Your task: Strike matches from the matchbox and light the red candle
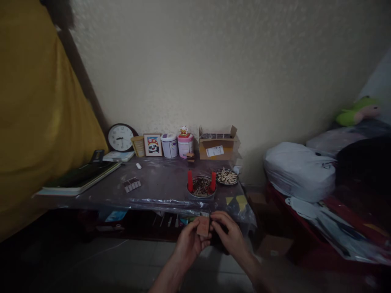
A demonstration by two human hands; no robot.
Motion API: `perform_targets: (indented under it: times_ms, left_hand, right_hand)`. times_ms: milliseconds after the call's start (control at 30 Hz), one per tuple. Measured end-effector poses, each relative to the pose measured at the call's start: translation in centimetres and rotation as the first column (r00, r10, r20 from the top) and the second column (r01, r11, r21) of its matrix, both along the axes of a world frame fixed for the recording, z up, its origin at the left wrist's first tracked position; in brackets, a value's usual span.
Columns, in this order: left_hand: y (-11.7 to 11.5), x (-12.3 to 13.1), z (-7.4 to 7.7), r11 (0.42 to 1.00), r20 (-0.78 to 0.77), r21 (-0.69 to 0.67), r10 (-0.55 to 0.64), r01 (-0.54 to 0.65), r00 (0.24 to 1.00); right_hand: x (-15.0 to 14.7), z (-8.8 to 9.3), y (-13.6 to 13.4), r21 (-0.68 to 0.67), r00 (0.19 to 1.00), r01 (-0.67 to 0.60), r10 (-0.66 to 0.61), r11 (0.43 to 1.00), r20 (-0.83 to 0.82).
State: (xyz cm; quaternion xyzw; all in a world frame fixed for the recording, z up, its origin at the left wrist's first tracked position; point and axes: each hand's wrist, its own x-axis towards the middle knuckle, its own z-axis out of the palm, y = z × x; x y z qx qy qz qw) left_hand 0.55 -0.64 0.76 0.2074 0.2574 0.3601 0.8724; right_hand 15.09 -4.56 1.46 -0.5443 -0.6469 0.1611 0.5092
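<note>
My left hand (189,245) and right hand (231,238) together pinch a matchbox (203,227), just near of the table (159,185) edge. Likely risk: over bare floor, a loose pinch drops it.

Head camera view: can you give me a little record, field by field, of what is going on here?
left hand: holds a small brown box upright, in front of the table's near edge
right hand: fingers at the box's right side; grip unclear
table: plastic-covered; two red candles upright at the rim of a bowl; dish of matchsticks beside it
back row: clock, panda picture, cardboard box
light: dim
</note>
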Motion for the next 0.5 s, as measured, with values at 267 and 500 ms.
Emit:
perform_targets:
  times_ms: [267,500]
  left_hand:
    - [-0.2,0.6,-0.8,0.995,-0.127,0.098,-0.016,0.029,0.992]
    - [-0.5,0.6,-1.4,0.958,-0.203,0.281,-0.006,0.063,0.979]
  right_hand:
    - [0.0,0.4,-0.2,-0.103,0.997,0.073,-0.077,0.992,-0.032]
    - [-0.2,0.2,-0.4,-0.185,0.999,0.006,-0.014,0.983,-0.042]
